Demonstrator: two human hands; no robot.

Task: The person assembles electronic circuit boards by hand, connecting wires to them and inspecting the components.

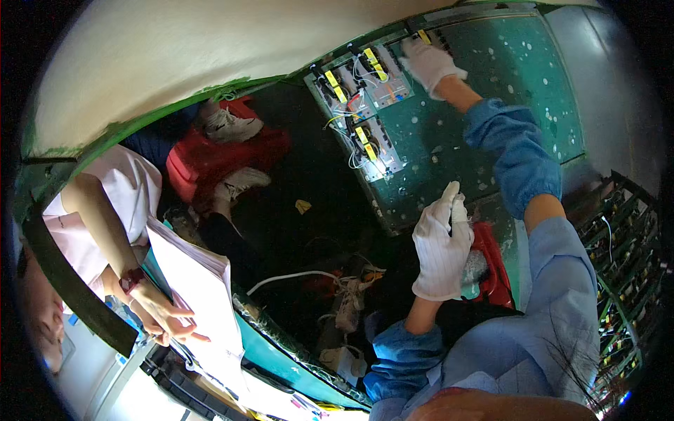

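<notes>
My right hand (430, 64), in a white glove, reaches to the far edge of the green board (484, 105). It lies over a grey panel with a yellow-labelled part (423, 36); its fingers are blurred and partly hidden, so I cannot make out a grip. Nearer to me, beside the board's front edge, my gloved left hand (442, 245) is raised with its fingers stretched out, holding nothing. Left of my right hand, several grey panels (382, 149) with black parts, yellow labels and thin wires rest on the board.
At the left, another person's hand (165, 312) rests over a stack of white papers (196, 281). Red stools (203, 165) stand past the dark gap. A power strip (349, 305) with a white cable lies below. Racks holding many small parts (625, 281) stand at the right.
</notes>
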